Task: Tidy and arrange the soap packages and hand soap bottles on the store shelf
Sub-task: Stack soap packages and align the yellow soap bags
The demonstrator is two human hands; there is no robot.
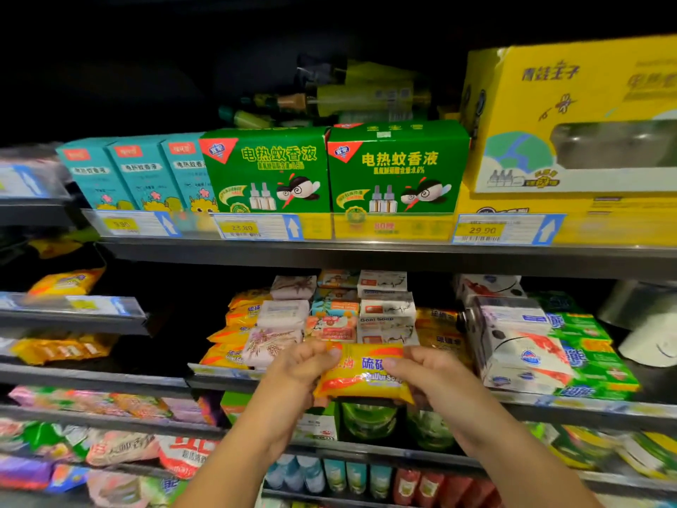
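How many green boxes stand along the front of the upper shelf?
2. The left green box stands beside the teal boxes; the right green box is right next to it, with the yellow carton on its other side. Others may be hidden behind.

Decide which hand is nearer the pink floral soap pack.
Left. The left hand is just right of the pink floral soap pack; the right hand lies farther right, across the yellow soap package both hands hold.
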